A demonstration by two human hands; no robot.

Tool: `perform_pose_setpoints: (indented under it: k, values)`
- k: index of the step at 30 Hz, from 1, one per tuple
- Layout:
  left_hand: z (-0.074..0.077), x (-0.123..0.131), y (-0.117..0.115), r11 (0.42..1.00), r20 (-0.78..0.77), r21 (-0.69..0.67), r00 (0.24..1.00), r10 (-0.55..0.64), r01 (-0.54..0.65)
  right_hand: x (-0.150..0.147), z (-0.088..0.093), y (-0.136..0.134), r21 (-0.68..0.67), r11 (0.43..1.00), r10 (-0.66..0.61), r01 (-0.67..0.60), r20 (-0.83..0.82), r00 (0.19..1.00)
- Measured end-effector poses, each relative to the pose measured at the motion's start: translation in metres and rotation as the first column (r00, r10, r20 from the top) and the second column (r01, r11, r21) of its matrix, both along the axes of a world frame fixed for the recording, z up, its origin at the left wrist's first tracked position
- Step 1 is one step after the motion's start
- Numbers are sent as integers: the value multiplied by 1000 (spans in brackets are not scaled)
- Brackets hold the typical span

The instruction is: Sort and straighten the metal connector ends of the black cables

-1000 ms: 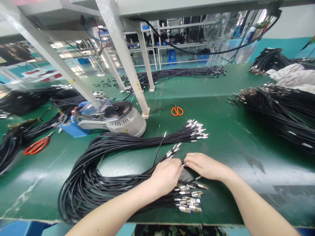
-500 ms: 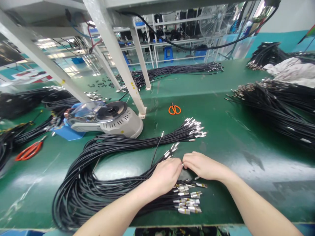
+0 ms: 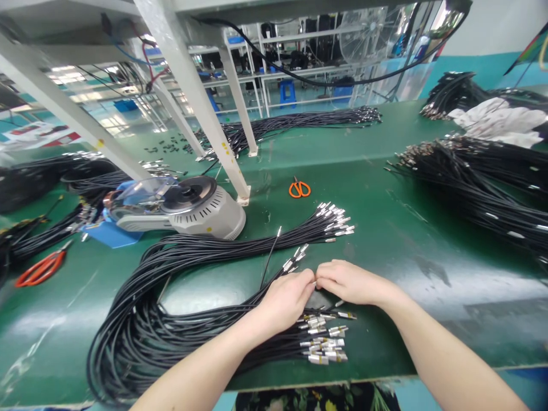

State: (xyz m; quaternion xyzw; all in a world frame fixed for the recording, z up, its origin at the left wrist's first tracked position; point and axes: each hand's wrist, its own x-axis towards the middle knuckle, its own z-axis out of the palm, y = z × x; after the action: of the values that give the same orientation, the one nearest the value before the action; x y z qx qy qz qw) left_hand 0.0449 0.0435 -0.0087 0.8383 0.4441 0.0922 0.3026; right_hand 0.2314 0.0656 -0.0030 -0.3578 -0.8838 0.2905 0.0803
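Observation:
A thick bundle of black cables (image 3: pixel 128 319) lies in a U on the green table, its two ends pointing right. Silver connectors (image 3: pixel 323 342) tip the near end, some with yellowish bands; more silver tips (image 3: pixel 336 217) cap the far end. Above the near end, my left hand (image 3: pixel 287 297) is closed in a pinch. My right hand (image 3: pixel 349 281) meets it fingertip to fingertip, also pinched. A small pale cable tip shows between the fingers; the rest of that cable is hidden by my hands. One single cable (image 3: pixel 272 254) sticks up between the two ends.
Orange-handled scissors (image 3: pixel 299 188) lie beyond the bundle, and red-handled scissors (image 3: pixel 41 268) at the left. A round grey tape dispenser (image 3: pixel 205 214) stands by white frame legs (image 3: pixel 231 165). More black cable bundles (image 3: pixel 479 182) lie at right, with a white cloth (image 3: pixel 500 120) behind.
The view has shifted slightly, so everything sits a little farther left. Both hands keep the same pinched pose at the cable tip.

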Motion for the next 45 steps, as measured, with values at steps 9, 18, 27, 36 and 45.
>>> perform_pose_setpoints:
  k: [9,18,27,36,45]
  values:
    - [-1,-7,8,963,-7,183,979,202,-197,26,19,-25,-164,981,-44,107,347,937]
    - [5,14,-10,947,-154,285,983,-105,146,30,4,-58,74,982,-182,171,168,969]
    - [10,38,2,971,-138,177,981,-138,161,37,8,-27,-130,951,-299,279,-167,940]
    - [-5,37,16,996,84,-52,994,-71,75,39,-11,-16,-204,962,-224,181,-211,952]
    - [-8,40,17,997,52,-63,998,-30,33,35,-15,-19,-51,976,-217,212,-119,969]
